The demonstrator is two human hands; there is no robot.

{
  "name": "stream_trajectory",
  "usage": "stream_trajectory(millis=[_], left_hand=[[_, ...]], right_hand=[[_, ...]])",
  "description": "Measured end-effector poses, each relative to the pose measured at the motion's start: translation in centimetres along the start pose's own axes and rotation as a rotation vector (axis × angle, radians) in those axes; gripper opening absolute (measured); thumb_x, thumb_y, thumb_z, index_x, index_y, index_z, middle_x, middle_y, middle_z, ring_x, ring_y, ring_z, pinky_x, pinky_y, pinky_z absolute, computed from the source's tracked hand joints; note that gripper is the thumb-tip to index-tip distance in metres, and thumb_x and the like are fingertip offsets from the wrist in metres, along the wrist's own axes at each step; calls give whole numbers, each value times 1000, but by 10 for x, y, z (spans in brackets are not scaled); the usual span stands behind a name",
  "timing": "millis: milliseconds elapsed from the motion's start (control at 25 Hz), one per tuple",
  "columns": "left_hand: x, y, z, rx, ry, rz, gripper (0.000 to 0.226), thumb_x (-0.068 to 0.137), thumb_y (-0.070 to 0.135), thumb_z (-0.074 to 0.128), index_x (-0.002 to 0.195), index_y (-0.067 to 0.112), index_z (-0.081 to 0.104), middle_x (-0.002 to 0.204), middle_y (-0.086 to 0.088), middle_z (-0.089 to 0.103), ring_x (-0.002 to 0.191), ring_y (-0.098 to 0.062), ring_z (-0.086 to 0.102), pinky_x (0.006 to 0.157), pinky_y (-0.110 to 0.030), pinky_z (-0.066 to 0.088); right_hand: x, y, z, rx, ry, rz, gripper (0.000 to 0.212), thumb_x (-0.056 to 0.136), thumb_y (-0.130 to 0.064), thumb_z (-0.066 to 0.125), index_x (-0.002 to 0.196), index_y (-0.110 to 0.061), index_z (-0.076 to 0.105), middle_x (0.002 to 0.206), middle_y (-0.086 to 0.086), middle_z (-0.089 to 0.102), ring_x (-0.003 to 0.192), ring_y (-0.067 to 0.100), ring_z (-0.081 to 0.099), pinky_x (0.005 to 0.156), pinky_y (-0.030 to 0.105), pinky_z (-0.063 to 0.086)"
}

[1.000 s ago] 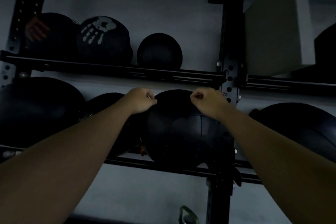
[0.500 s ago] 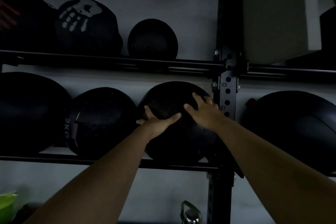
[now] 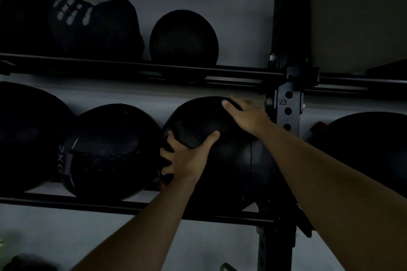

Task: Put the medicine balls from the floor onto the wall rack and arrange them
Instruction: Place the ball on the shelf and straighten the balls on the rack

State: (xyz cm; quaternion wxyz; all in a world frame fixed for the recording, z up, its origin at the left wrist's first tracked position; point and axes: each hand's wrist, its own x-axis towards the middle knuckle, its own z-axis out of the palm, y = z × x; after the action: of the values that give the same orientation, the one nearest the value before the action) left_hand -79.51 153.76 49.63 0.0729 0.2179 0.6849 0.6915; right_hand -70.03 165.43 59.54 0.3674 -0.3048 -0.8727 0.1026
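Observation:
A black medicine ball (image 3: 229,160) rests on the lower rail (image 3: 88,204) of the black wall rack, just left of the upright post (image 3: 288,112). My left hand (image 3: 187,156) is spread over the ball's left front, fingers and thumb pressed on it. My right hand (image 3: 248,114) lies flat over its upper right, fingertips near the post. To its left sit a 2 kg ball (image 3: 110,152) and a larger ball (image 3: 28,136). The room is dim.
The upper rail (image 3: 132,68) carries a small ball (image 3: 184,37), a ball with a white handprint (image 3: 92,17) and another at far left. Right of the post are a pale box (image 3: 356,15) above and a big ball (image 3: 370,152) below.
A second ago both hands were fists at the ball's top. They opened and laid onto it; my left hand has slid down its left side, my right up toward the post. The view came closer.

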Motion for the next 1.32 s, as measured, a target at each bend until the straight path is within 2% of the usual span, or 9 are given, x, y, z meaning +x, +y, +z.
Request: stream_trajectory(millis=[120, 320, 560, 760, 960, 1080, 1160, 1240, 1320], left_hand=[[14, -6, -11, 8, -11, 27, 129, 53, 84, 75, 158, 50, 7, 170, -3, 8, 148, -50, 23, 114, -65, 36], [32, -20, -51, -98, -224, 108, 135, 33, 83, 84, 152, 54, 27, 159, -3, 40, 131, -35, 54, 106, -58, 51], [-7, -29, 5, -259, 137, 30, 110, 68, 92, 57, 160, 49, 14, 173, -2, 7, 156, -46, 11, 119, -71, 23], [20, -22, 15, -211, 332, 32, 94, 76, 86, 54, 157, 45, 28, 169, -4, 24, 149, -45, 26, 119, -68, 21], [50, -36, -12, -158, 212, 149, 85, 78, 85, 49, 152, 44, 41, 163, -3, 37, 148, -38, 31, 121, -62, 24], [35, -34, -17, -47, 305, 481, 66, 94, 69, 46, 152, 38, 46, 163, -1, 36, 151, -29, 28, 124, -55, 21], [21, -30, -9, 36, 212, 675, 78, 86, 78, 43, 155, 42, 38, 168, 3, 28, 157, -24, 20, 127, -56, 15], [16, -28, 2, 148, 206, 684, 93, 76, 87, 41, 158, 44, 31, 172, 4, 22, 160, -24, 12, 127, -59, 10], [19, -24, 9, 181, 286, 687, 93, 74, 87, 43, 156, 42, 36, 169, 2, 29, 157, -27, 20, 124, -62, 17]], right_hand=[[-7, -1, 4, -82, 55, 1, 77, 93, -79, 26, 159, -39, 29, 170, 9, 22, 157, 38, 14, 121, 63, 16], [-35, -7, 1, -228, 121, -81, 78, 91, -79, 34, 152, -30, 39, 162, 12, 32, 150, 41, 24, 118, 62, 23], [-14, -3, -1, -57, 109, -69, 73, 85, -83, 41, 139, -34, 42, 157, 13, 36, 147, 41, 31, 116, 66, 25], [-10, 7, 11, -31, 109, -47, 81, 88, -86, 27, 157, -44, 29, 168, 9, 27, 154, 38, 22, 119, 64, 17], [-37, 19, 22, -151, 218, -112, 77, 91, -82, 25, 156, -42, 30, 163, 9, 32, 149, 38, 25, 118, 61, 18], [-34, 23, 19, -117, 241, -170, 73, 90, -81, 32, 148, -38, 39, 153, 9, 37, 145, 36, 30, 118, 58, 21], [-29, 25, 21, 12, 238, -192, 68, 90, -78, 38, 143, -36, 42, 151, 7, 39, 145, 32, 33, 119, 55, 22], [-26, 27, 24, 67, 241, -216, 64, 92, -75, 40, 145, -39, 41, 156, 5, 39, 147, 31, 34, 119, 55, 24], [-23, 28, 23, 54, 224, -210, 65, 94, -74, 39, 152, -45, 36, 162, 3, 37, 150, 31, 31, 120, 55, 23]])
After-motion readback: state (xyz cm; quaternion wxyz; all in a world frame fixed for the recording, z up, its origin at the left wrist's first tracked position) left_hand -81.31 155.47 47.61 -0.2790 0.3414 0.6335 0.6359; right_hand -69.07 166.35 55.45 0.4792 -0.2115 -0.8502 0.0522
